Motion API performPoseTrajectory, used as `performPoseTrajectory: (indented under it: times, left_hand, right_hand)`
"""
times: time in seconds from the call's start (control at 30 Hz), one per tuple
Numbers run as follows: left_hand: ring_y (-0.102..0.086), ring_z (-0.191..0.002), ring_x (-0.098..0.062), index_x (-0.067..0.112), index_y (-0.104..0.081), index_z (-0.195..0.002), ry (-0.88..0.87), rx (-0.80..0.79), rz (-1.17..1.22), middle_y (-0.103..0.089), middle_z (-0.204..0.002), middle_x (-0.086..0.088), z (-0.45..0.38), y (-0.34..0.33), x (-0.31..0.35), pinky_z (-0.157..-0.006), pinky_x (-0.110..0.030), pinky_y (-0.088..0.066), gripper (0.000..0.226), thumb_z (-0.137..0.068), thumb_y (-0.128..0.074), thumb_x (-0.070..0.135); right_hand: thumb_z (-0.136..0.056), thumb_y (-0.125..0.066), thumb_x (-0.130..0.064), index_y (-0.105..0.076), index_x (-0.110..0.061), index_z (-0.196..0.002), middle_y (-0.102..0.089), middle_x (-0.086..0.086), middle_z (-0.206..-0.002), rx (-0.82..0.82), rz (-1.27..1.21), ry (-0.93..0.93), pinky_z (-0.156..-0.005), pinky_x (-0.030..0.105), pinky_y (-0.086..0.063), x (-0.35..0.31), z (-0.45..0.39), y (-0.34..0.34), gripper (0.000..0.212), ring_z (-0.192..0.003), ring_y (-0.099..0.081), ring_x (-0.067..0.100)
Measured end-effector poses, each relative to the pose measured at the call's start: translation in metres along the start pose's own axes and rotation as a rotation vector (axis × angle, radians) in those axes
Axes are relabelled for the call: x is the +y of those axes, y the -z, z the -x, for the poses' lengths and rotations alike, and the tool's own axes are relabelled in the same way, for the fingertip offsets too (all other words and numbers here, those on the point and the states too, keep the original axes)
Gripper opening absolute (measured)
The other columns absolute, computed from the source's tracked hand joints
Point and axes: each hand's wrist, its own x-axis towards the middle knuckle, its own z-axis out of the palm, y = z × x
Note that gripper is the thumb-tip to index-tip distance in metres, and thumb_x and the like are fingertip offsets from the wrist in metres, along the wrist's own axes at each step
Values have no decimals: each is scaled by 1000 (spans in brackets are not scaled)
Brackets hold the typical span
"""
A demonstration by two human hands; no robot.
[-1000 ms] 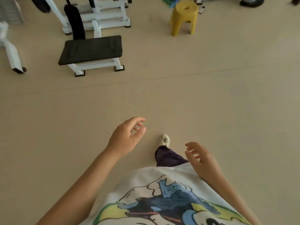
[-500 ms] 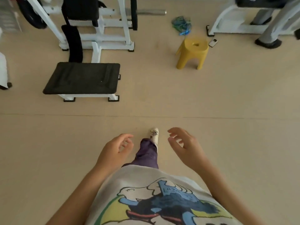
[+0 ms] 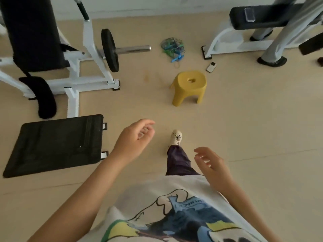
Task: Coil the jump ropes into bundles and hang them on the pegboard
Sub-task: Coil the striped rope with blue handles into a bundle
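The ropes point(image 3: 172, 47) lie in a tangled green and blue heap on the floor point(image 3: 253, 119) at 12 o'clock, near the far wall; how many there are cannot be made out, and only one blue handle shows clearly at the heap's near edge. No pegboard is in view. Just nearer, at 12 to 1 o'clock, stands a yellow stool point(image 3: 188, 87), and a small phone-like device point(image 3: 211, 67) lies beside it at 1 o'clock; what it is stays unclear.

The left hand point(image 3: 134, 139) hangs in the air at centre, fingers loosely curled, holding nothing. The right hand point(image 3: 210, 163) hangs lower at 4 o'clock, fingers relaxed and spread, also holding nothing. Between them one foot point(image 3: 176, 137) in a pale shoe is on the floor; the other foot is hidden under the shirt point(image 3: 174, 215).

At 10 o'clock a white weight machine point(image 3: 76, 70) with black pads and a plate point(image 3: 109, 49) is cut off by the left edge. A black pad point(image 3: 56, 144) sits at 9 o'clock. At 2 o'clock another white machine point(image 3: 244, 34) runs out of the frame.

The floor is smooth beige with faint seams.
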Motion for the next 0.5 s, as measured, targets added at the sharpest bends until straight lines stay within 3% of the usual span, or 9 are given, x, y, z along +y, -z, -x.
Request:
performPoseTrajectory:
  times: [0.13, 0.27, 0.43, 0.5]
  left_hand:
    - [-60, -98, 5, 27, -65, -120, 0, -3, -62, -64, -105, 20, -134, 10, 29, -83, -13, -47, 23, -99, -59, 26]
    - [-58, -96, 9, 25, -64, -122, 71, -27, -73, -64, -104, 19, -242, 30, 68, -80, -6, -44, 23, -100, -57, 22]
    - [-57, -97, 10, 37, -61, -117, 163, 35, -51, -62, -105, 26, -363, 51, 82, -78, -3, -41, 20, -100, -57, 28]
    - [-57, -99, 10, 42, -60, -115, 201, 39, -34, -62, -105, 29, -413, 57, 79, -77, -4, -41, 19, -99, -58, 31]
  right_hand:
    - [-95, -57, -27, -54, -45, -102, -64, -14, -98, 2, -42, -6, -70, 16, -46, -4, -133, 48, 19, -86, -58, -7]
    - [-95, -58, -25, -53, -47, -99, -63, -17, -96, -4, -29, 21, -70, 15, -44, -41, -261, 104, 24, -87, -58, -6]
    - [-93, -59, -25, -63, -24, -107, -61, -16, -92, -38, -9, 106, -70, 12, -43, -99, -414, 161, 15, -84, -59, 1]
    - [-94, -60, -25, -64, -23, -109, -62, -14, -92, -59, 13, 143, -70, 10, -42, -121, -473, 176, 16, -84, -58, 0]
